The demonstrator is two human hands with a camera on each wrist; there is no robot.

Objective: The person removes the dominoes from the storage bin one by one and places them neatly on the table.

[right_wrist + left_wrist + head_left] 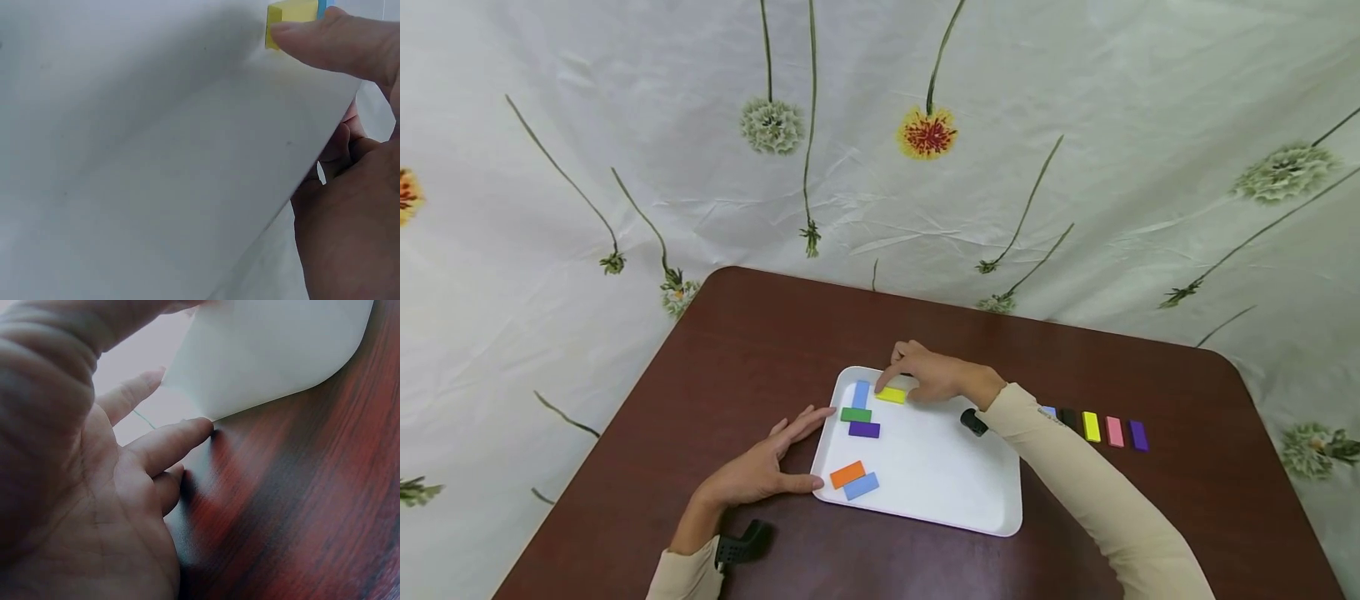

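Yellow and oblong, a small matte block (892,395) lies on the white rectangular tray (940,475) toward its far edge, pinched by its ends between the index finger and thumb of the right hand (936,373). In the right wrist view the thumb presses against one end face. Just left of it lies a light blue oblong block (861,395), running near to far. At that block's near end a green oblong block (856,415) lies crosswise, and a deep purple oblong block (864,430) sits directly on its near side, offset to the right.

Near the tray's near left corner, an orange oblong block (847,474) and a second light blue oblong block (861,486) lie slanted, long sides touching, the blue one nearer and farther right.

The left hand (756,467) grasps nothing; its fingers are extended and spread, with fingertips and thumb touching the tray's left rim.

Right of the tray, on the dark reddish-brown wood-grain table (775,333), a row runs left to right: a light blue block (1048,411) and a black block (1067,417), both partly hidden by the beige right sleeve (1075,483), then a bright yellow block (1091,427), a pink block (1115,432) and a violet block (1138,436). Beyond the table hangs white flower-printed cloth (865,183).
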